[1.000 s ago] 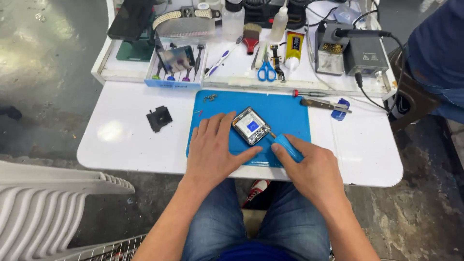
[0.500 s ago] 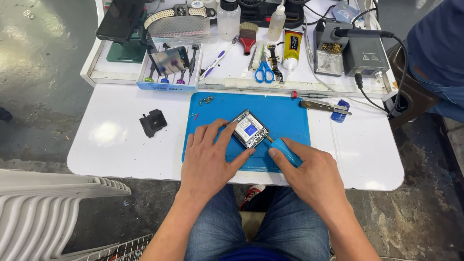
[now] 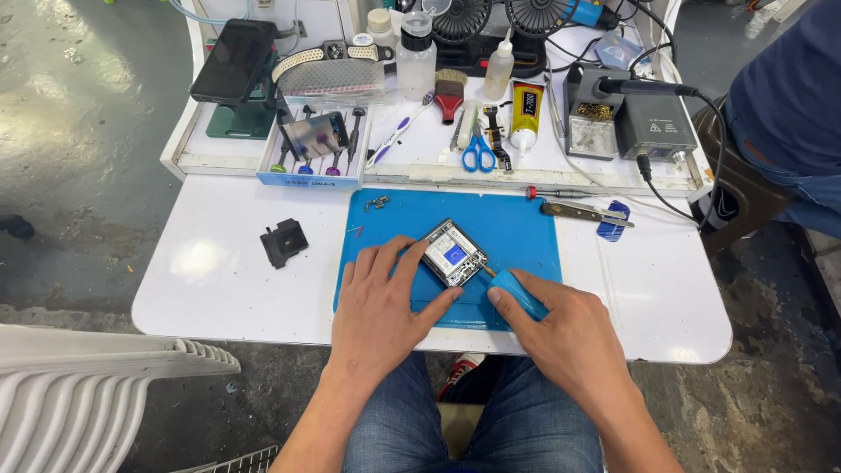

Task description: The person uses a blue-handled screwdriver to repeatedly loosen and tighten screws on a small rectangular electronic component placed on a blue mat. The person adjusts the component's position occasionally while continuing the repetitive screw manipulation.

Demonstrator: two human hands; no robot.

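A small opened electronic device (image 3: 453,252) with a blue part inside lies on a blue work mat (image 3: 517,223). My left hand (image 3: 381,302) rests on the mat and steadies the device with its fingertips. My right hand (image 3: 561,328) grips a blue-handled screwdriver (image 3: 515,293), whose tip touches the device's lower right edge.
A black plastic part (image 3: 284,243) lies left of the mat. Small screws (image 3: 378,203) sit at the mat's top left. Behind are a screwdriver tray (image 3: 314,149), scissors (image 3: 477,153), a glue tube (image 3: 525,114), a brush (image 3: 448,95), bottles, a soldering station (image 3: 653,127) and a phone (image 3: 235,61). Another person sits at right (image 3: 788,105).
The view has shifted slightly; both hands stay on the device, with the screwdriver tip still at its edge.
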